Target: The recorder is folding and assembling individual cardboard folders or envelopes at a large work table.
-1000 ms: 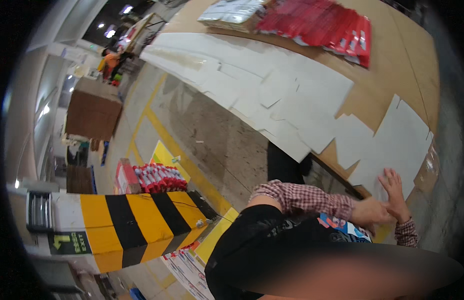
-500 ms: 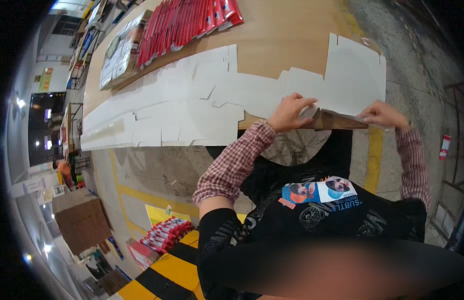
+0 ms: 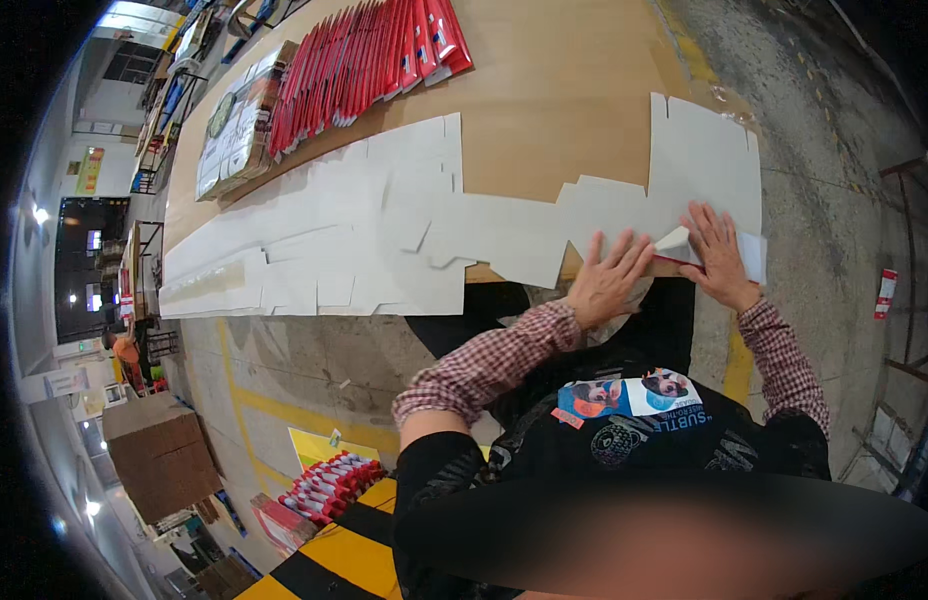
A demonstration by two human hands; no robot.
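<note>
Left hand (image 3: 610, 282) flat, fingers slightly fanned; right hand (image 3: 721, 260) flat too, fingers lightly spread, both down at the white card's (image 3: 704, 150) near edge! It stretches ahead of them on the table (image 3: 544, 110), a lifted flap (image 3: 672, 241) between.

The left hand (image 3: 608, 283) and right hand (image 3: 724, 262) hid parts of the white cardboard (image 3: 699, 160). The lower edge cropped the yellow-and-black pillar (image 3: 352, 548); the far orange-clad person (image 3: 126, 350) was too small to make out.
</note>
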